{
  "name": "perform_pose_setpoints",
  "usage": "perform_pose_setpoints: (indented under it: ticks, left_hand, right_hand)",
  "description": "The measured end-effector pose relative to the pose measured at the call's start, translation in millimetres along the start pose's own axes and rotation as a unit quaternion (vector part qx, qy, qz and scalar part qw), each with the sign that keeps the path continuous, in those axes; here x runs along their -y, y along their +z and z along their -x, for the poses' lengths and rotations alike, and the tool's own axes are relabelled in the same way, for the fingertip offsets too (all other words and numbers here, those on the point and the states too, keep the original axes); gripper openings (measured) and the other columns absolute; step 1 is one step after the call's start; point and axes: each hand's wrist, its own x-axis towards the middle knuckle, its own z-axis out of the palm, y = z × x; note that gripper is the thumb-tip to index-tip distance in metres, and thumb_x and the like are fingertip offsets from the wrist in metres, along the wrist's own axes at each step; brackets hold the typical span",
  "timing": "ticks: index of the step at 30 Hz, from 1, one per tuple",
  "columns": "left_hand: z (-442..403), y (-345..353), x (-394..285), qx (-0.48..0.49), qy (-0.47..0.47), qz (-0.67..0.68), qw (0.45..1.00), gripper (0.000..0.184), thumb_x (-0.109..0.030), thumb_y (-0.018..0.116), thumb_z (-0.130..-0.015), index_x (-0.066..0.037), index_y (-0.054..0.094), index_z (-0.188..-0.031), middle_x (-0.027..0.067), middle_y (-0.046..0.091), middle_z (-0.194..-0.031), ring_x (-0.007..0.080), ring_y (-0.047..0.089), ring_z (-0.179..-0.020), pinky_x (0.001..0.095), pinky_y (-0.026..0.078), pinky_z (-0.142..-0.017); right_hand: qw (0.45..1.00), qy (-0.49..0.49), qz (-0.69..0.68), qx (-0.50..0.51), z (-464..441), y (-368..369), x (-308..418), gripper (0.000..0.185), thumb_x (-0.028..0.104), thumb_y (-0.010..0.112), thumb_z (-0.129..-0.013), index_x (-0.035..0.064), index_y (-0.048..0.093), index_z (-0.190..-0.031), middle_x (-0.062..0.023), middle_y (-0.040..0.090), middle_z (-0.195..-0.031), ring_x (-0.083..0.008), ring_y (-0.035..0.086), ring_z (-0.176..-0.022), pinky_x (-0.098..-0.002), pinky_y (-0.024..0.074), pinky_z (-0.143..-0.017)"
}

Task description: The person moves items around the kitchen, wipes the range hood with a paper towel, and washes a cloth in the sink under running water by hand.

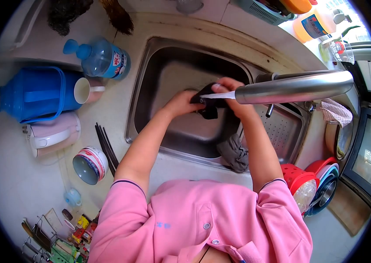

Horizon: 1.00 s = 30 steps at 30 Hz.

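A small dark cloth (209,105) is stretched between both hands over the steel sink basin (172,74), under water running from the metal faucet (295,87). My left hand (184,103) grips its left side with fingers closed. On the other side, my right hand (232,94) holds the upper right part, fingers bent around it; the faucet tip covers some of that hand. A grey wrung cloth (234,152) lies over the sink's front edge, beside my right forearm.
Left of the sink are a blue bottle (106,59), a blue jug (40,94), a mug (83,90), a bowl (90,165) and dark chopsticks (106,147). Right are a perforated drainer (282,129), a red basket (297,179) and stacked basins (325,188).
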Motion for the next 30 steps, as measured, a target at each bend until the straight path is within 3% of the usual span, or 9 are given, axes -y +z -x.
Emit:
perform_pose_setpoints:
  ticks: [1,4,7,15,19,21,23,27,30]
  left_hand:
    - [1,-1,19,0.002,-0.009,-0.015,1.000,0.025,-0.013,0.072,-0.082,-0.003,0.064,-0.104,0.0031,0.069,-0.086,0.0096,0.060,-0.080,0.0268,0.048,-0.075]
    - [2,-3,42,-0.012,-0.005,-0.029,0.999,0.024,-0.015,0.071,-0.084,-0.004,0.064,-0.104,0.0037,0.068,-0.085,0.0106,0.060,-0.080,0.0273,0.048,-0.076]
    - [3,-2,11,-0.037,0.033,-0.021,0.999,0.022,-0.018,0.067,-0.087,-0.004,0.063,-0.104,0.0060,0.067,-0.083,0.0115,0.058,-0.078,0.0283,0.047,-0.074]
    - [0,-24,-26,-0.096,0.060,-0.137,0.984,0.029,-0.029,0.072,-0.080,-0.006,0.066,-0.097,0.0151,0.067,-0.081,0.0231,0.064,-0.074,0.0346,0.049,-0.068]
    - [12,-38,25,-0.060,-0.028,-0.171,0.983,0.025,-0.028,0.070,-0.080,-0.008,0.068,-0.095,0.0136,0.068,-0.081,0.0301,0.065,-0.077,0.0357,0.049,-0.069]
    - [9,-34,40,-0.081,-0.058,-0.079,0.992,0.021,-0.024,0.066,-0.083,-0.007,0.068,-0.095,0.0142,0.068,-0.087,0.0298,0.065,-0.082,0.0358,0.049,-0.074]
    - [-2,-25,31,-0.122,0.129,-0.136,0.975,0.020,-0.022,0.062,-0.086,-0.006,0.066,-0.097,0.0156,0.067,-0.092,0.0288,0.064,-0.085,0.0359,0.048,-0.076]
    - [-15,2,-11,-0.072,0.092,0.017,0.993,0.022,-0.023,0.057,-0.090,-0.003,0.060,-0.100,0.0195,0.064,-0.098,0.0286,0.063,-0.091,0.0370,0.047,-0.081]
    - [-26,17,5,-0.155,0.083,0.078,0.981,0.026,-0.024,0.060,-0.091,-0.002,0.059,-0.105,0.0163,0.064,-0.089,0.0247,0.064,-0.083,0.0370,0.048,-0.075]
  right_hand:
    - [0.987,0.025,-0.151,-0.046,5,-3,6,0.025,0.024,0.068,-0.086,0.0011,0.067,-0.097,-0.0081,0.064,-0.082,-0.0137,0.057,-0.078,-0.0298,0.0467,-0.075]
    - [0.968,-0.190,0.134,-0.099,12,-27,18,0.024,0.023,0.066,-0.088,0.0008,0.065,-0.098,-0.0075,0.061,-0.083,-0.0137,0.056,-0.077,-0.0287,0.0459,-0.072]
    - [0.963,-0.115,0.244,-0.026,-4,-23,-40,0.027,0.020,0.066,-0.088,0.0013,0.059,-0.106,-0.0082,0.061,-0.088,-0.0151,0.056,-0.084,-0.0296,0.0461,-0.075]
    - [0.990,-0.092,0.100,-0.027,-16,14,-60,0.027,0.013,0.072,-0.081,0.0064,0.053,-0.099,0.0006,0.058,-0.082,-0.0076,0.055,-0.076,-0.0212,0.0424,-0.064]
    - [0.945,0.021,-0.315,-0.082,2,-8,-25,0.014,0.010,0.068,-0.084,0.0100,0.055,-0.090,0.0019,0.057,-0.074,-0.0087,0.059,-0.072,-0.0223,0.0447,-0.061]
    - [0.996,-0.017,-0.041,-0.079,6,-16,-35,0.025,0.013,0.071,-0.080,0.0082,0.056,-0.099,-0.0044,0.059,-0.083,-0.0190,0.062,-0.081,-0.0306,0.0492,-0.068]
    - [0.891,-0.194,0.408,-0.049,15,-10,-21,0.035,0.016,0.073,-0.076,0.0065,0.057,-0.105,-0.0098,0.061,-0.091,-0.0256,0.062,-0.087,-0.0349,0.0502,-0.073]
    - [0.960,-0.159,0.205,0.107,-5,17,-24,0.049,0.023,0.079,-0.071,0.0018,0.059,-0.110,-0.0197,0.062,-0.105,-0.0361,0.061,-0.097,-0.0388,0.0490,-0.080]
    - [0.967,0.004,0.234,0.096,-13,25,-2,0.042,0.023,0.076,-0.077,0.0006,0.060,-0.110,-0.0129,0.065,-0.096,-0.0251,0.063,-0.089,-0.0351,0.0491,-0.075]
